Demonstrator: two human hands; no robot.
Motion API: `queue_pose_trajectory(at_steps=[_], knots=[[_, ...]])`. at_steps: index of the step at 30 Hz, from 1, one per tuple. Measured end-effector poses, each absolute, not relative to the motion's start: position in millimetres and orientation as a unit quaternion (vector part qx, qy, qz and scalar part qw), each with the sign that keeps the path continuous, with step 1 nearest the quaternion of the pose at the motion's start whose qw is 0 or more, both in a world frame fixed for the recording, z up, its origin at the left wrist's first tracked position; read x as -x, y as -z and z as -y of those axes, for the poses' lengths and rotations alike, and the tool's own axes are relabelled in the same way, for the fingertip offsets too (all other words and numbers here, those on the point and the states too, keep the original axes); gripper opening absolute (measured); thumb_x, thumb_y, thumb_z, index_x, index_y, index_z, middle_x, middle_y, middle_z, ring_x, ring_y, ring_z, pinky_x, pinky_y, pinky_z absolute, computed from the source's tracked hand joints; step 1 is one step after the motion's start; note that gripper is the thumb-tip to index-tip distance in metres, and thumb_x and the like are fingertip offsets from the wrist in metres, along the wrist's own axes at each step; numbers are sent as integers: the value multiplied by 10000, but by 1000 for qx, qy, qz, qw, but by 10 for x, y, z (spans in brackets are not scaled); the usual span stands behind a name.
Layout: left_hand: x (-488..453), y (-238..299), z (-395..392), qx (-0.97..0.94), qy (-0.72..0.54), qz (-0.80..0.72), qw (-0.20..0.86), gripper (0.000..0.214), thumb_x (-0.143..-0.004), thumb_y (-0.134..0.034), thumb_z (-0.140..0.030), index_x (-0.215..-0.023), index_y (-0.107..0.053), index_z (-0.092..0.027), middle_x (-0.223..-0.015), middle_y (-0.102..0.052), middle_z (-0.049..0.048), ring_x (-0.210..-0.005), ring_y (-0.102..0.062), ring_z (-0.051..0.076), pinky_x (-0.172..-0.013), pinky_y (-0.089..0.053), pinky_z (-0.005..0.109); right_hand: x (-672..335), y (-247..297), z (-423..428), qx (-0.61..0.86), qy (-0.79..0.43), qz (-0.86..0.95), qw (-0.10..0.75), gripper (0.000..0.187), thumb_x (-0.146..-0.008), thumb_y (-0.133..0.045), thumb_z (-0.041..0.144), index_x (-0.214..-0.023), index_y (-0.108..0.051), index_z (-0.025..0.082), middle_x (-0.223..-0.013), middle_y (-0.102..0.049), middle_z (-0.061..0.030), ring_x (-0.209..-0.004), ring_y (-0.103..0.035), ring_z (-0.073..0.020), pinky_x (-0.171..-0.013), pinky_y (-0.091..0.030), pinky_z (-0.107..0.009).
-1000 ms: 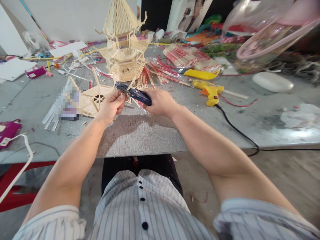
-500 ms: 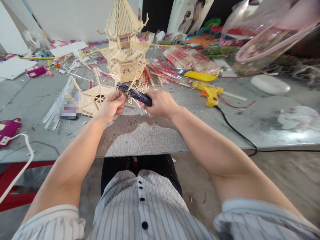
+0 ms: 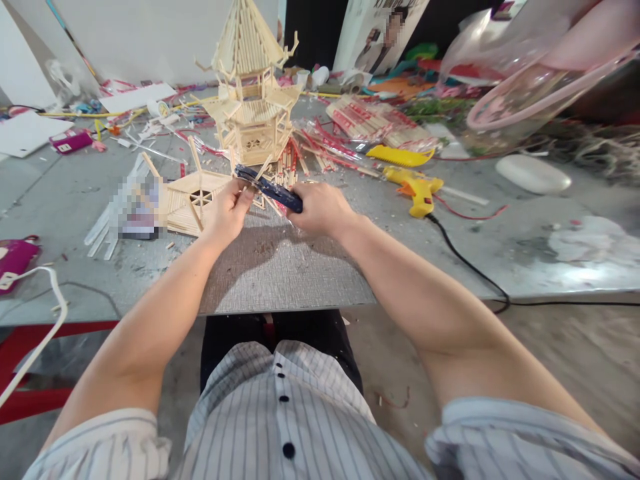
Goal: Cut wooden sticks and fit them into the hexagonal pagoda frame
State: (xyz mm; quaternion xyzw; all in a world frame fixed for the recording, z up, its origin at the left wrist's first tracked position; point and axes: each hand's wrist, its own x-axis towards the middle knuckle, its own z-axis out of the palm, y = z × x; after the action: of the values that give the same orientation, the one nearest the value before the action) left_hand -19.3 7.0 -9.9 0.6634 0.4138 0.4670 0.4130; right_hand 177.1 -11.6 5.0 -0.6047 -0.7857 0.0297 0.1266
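My right hand [image 3: 321,207] is wrapped round the end of a dark blue hand tool [image 3: 281,194], long and narrow with pale specks; its exact kind does not show. At the tool's other end, my left hand [image 3: 231,212] has its fingers pinched on a thin wooden stick [image 3: 263,167] that crosses the tool's tip. Close to the left hand lies a flat stick-built frame [image 3: 183,217] with upright sticks and a spoked opening. Behind both hands stands a tiered stick pagoda [image 3: 253,110] with a pointed roof.
A yellow glue gun [image 3: 417,190] with a black cord lies to the right, near a yellow-handled tool [image 3: 400,155] and packs of sticks [image 3: 360,120]. Further right are a white oval object [image 3: 533,175] and a large clear container [image 3: 520,127]. Clear glue sticks [image 3: 107,223] lie left.
My hands and the blue tool stay nearly in place, the left fingers shifting slightly at the tool's tip. The view has moved a little.
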Motion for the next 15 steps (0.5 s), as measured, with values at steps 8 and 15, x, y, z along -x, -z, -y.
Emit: queue_pose_trajectory(at_steps=[8,15], knots=[[172,182,-84,-694,-501,-418,305,282,-852,-574,-488,-795,-558,-213,-605,-477,-14,-688,-559,154,-605,-415,262,-1783,-11,88,593,-23,792,140,418,-759,-502,338,-1133,-595,177,-1050,-671,-123,-924,-615,-280,-722,-428,-354],[173,127,-83,-672,-486,-401,388,322,-850,-571,-505,-711,-510,-221,-529,-338,-42,-495,-437,104,-466,-309,229,-1806,5,83,551,-39,814,178,491,-767,-499,272,-1245,-541,169,-1140,-653,-128,-1012,-595,-274,-824,-430,-361]])
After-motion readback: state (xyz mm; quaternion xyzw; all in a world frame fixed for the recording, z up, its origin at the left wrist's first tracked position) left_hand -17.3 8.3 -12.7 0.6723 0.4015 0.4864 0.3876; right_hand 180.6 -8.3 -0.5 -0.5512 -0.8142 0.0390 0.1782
